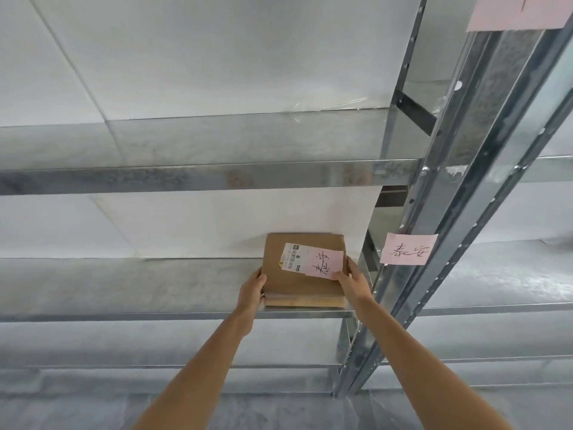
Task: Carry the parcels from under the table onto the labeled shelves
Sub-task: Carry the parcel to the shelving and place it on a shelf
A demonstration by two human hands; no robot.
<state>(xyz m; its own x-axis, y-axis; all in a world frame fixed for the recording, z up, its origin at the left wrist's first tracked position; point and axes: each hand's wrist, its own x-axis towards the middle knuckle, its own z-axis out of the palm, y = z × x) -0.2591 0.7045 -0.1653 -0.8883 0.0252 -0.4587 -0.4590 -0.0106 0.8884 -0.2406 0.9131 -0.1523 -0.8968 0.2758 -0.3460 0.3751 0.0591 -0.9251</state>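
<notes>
A flat brown cardboard parcel (290, 282) lies on a metal shelf (124, 287), close to its right end. The parcel carries a white barcode sticker and a pink note with handwritten characters. My left hand (252, 290) grips the parcel's left edge. My right hand (353, 282) holds its right edge, thumb on the pink note. A pink shelf label (409, 248) with the same characters is stuck to the upright post just right of the parcel.
The metal rack has a shelf above (186, 178) and more shelves below (155, 342). Slanted steel posts (465, 212) stand right of the parcel. Another pink label (514, 12) hangs at the top right. A white wall lies behind.
</notes>
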